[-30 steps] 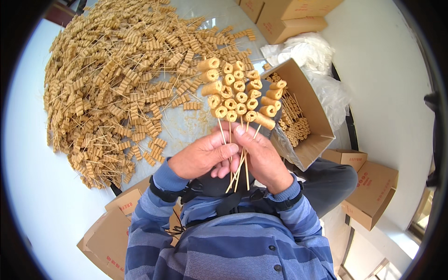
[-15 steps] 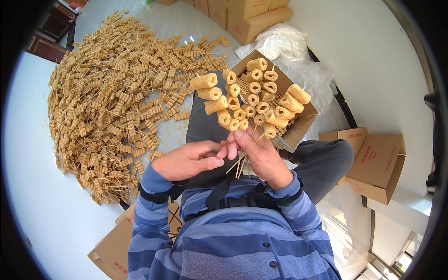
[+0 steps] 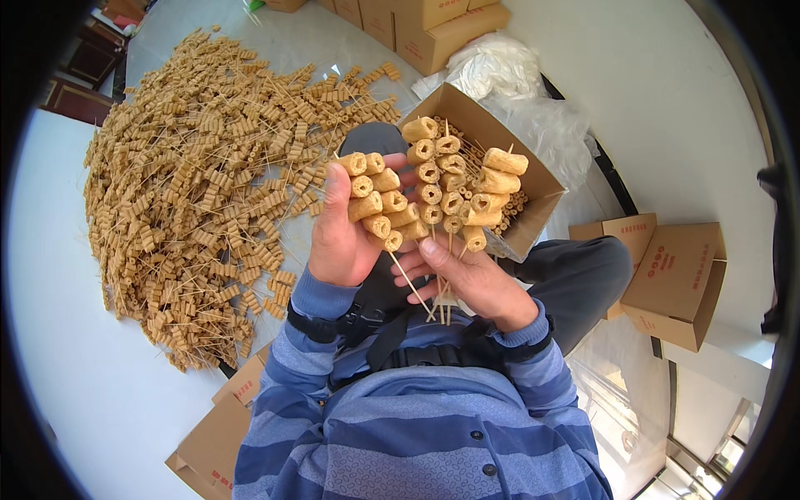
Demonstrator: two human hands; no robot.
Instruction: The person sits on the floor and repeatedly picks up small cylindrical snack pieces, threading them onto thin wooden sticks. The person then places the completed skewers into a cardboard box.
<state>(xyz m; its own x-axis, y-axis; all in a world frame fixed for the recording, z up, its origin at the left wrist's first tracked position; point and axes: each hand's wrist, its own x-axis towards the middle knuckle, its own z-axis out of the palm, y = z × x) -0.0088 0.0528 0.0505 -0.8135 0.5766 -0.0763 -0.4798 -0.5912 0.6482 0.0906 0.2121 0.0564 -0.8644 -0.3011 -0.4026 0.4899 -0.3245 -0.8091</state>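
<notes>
My left hand [image 3: 340, 237] is raised and grips two skewers [image 3: 377, 200] of tan ring-shaped pieces, its fingers wrapped over their tops. My right hand [image 3: 471, 279] pinches the thin wooden sticks of a fan of several more skewers [image 3: 454, 179], whose loaded ends point up and away from me. Both bunches hang in front of my chest, over my lap, and the two hands almost touch. Behind the bunches an open cardboard box [image 3: 533, 179] holds more skewers.
A large heap of loaded skewers [image 3: 192, 183] covers the pale sheet on the left. Closed cardboard boxes [image 3: 675, 275] stand at the right and at the back [image 3: 437, 33]. A white plastic bag [image 3: 500, 71] lies behind the open box. Flattened cardboard [image 3: 221, 425] lies at lower left.
My left hand has lifted from the stick ends and taken two skewers out of the bunch, holding them apart to the left. The right hand keeps the rest.
</notes>
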